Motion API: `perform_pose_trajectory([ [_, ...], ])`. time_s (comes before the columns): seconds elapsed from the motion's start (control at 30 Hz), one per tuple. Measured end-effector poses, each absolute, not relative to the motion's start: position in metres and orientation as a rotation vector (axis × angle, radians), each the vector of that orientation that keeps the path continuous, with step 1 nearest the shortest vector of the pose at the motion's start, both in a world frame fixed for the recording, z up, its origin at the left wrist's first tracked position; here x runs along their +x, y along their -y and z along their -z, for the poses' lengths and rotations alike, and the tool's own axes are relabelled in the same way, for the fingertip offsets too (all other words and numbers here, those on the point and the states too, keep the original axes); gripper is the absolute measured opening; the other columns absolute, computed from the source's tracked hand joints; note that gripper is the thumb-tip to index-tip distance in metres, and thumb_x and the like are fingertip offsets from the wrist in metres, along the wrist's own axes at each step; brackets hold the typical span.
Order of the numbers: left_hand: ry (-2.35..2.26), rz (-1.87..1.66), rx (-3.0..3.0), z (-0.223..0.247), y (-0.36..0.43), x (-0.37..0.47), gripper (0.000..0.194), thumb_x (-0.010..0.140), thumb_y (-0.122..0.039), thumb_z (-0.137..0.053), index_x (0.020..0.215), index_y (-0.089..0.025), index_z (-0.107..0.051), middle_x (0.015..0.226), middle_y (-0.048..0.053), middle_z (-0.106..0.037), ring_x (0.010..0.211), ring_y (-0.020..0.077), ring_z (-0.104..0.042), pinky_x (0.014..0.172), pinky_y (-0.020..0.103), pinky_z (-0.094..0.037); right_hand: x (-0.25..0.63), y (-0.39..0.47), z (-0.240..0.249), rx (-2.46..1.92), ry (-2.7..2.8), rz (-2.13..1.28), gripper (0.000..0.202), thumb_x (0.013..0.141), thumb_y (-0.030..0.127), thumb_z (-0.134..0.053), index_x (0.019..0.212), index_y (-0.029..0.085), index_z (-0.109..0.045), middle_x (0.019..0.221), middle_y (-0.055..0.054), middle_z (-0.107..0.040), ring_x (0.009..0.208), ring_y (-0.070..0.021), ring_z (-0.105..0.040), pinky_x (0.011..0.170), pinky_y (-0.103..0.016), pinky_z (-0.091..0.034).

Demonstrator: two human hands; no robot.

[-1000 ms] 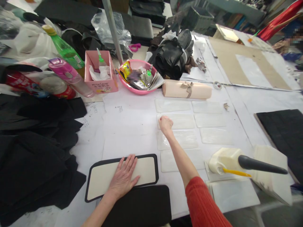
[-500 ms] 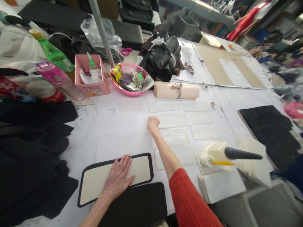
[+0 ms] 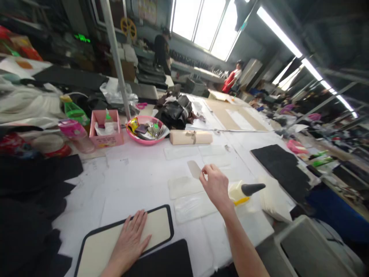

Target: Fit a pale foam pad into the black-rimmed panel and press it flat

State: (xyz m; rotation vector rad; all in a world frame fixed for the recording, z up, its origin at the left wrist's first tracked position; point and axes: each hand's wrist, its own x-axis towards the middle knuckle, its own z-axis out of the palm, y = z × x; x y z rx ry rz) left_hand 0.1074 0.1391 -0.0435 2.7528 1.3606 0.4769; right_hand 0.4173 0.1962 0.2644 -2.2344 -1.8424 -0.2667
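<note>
**Right hand lifting a translucent sheet; left hand flat on a bordered panel**

The right hand is raised above the white paper-covered table, its thumb and fingers pinched together on one edge of a thin, translucent, rounded-corner plastic sheet, which stands tilted in the air above the table. Beneath and around it lie further clear rectangular sheets in rows, flat on the paper. Just right of the hand sits a cream plastic glue bottle with a black conical nozzle, lying on its side beside a stack of white pieces. The left hand rests palm down, fingers spread and gripping nothing, on a cream rectangular panel with a black border. Farther back stand a rolled beige material tied with a ribbon, a pink plastic bowl of small items and a pink box. Black fabric pieces cover the table's left side.
</note>
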Motion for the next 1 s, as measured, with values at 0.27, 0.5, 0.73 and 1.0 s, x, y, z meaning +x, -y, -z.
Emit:
perform_pose_trajectory([
  [0.27, -1.375, -0.375, 2.557, 0.053, -0.152, 0.115, 0.071, 0.084, -0.059, -0.046, 0.139, -0.014, -0.053, 0.150, 0.015, -0.041, 0.140, 0.0334, -0.037, 0.117, 0.054, -0.018, 0.401, -0.087, -0.343, -1.934, 1.829, 0.139, 0.010, 0.085, 0.016, -0.055, 0.077, 0.022, -0.057, 0.078, 0.002, -0.058, 0.072, -0.0127, -0.056, 0.065, -0.024, -0.037],
  [0.5, -1.186, -0.938, 1.733, -0.021, -0.120, 0.142, 0.051, 0.081, -0.059, -0.056, 0.110, -0.020, -0.070, 0.108, 0.012, -0.071, 0.103, 0.0289, -0.066, 0.091, 0.044, -0.052, 0.368, -0.015, -0.373, -1.764, 1.763, -0.298, 0.013, 0.086, 0.020, -0.055, 0.073, 0.020, -0.056, 0.074, 0.002, -0.055, 0.068, -0.0116, -0.053, 0.064, -0.023, -0.041],
  [0.73, -0.941, -0.901, 0.840, -0.069, -0.073, 0.140, 0.065, 0.058, -0.061, -0.079, 0.102, -0.015, -0.071, 0.086, 0.009, -0.073, 0.073, 0.0212, -0.068, 0.065, 0.031, -0.055, 0.351, 0.025, -0.370, -1.652, 1.696, -0.636, 0.019, 0.088, 0.032, -0.058, 0.075, 0.018, -0.059, 0.071, 0.000, -0.055, 0.067, -0.0125, -0.051, 0.062, -0.023, -0.042],
  [1.0, -0.920, -0.952, 0.640, -0.077, -0.015, 0.089, 0.041, 0.064, -0.047, -0.082, 0.086, -0.015, -0.069, 0.073, 0.003, -0.068, 0.065, 0.0138, -0.064, 0.061, 0.023, -0.051, 0.346, 0.062, -0.344, -1.679, 1.378, -0.886, 0.028, 0.081, 0.045, -0.067, 0.076, 0.018, -0.063, 0.073, 0.000, -0.057, 0.069, -0.0133, -0.051, 0.062, -0.023, -0.042],
])
